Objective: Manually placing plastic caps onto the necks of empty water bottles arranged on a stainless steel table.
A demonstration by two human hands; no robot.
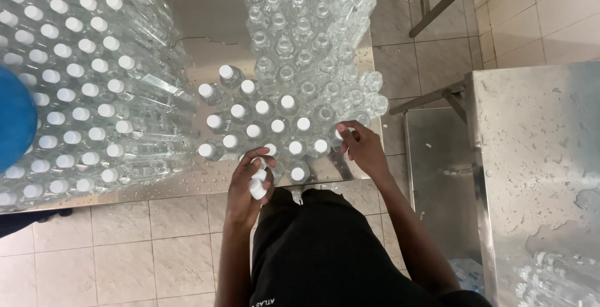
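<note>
My left hand (247, 185) is closed around several white bottle caps (257, 188) at the near edge of the steel table (206, 182). My right hand (362, 149) presses a white cap (340, 134) onto a clear plastic bottle at the right end of the group. Capped clear bottles (256, 125) stand in rows in front of me. Behind them stand uncapped clear bottles (306, 38), reaching toward the far end of the table.
A large stack of capped bottles lying on their sides (75, 88) fills the left. A blue rounded object (14, 116) is at the far left edge. A wet steel counter (544, 157) stands at the right, above a lower steel shelf (437, 176). Tiled floor lies below.
</note>
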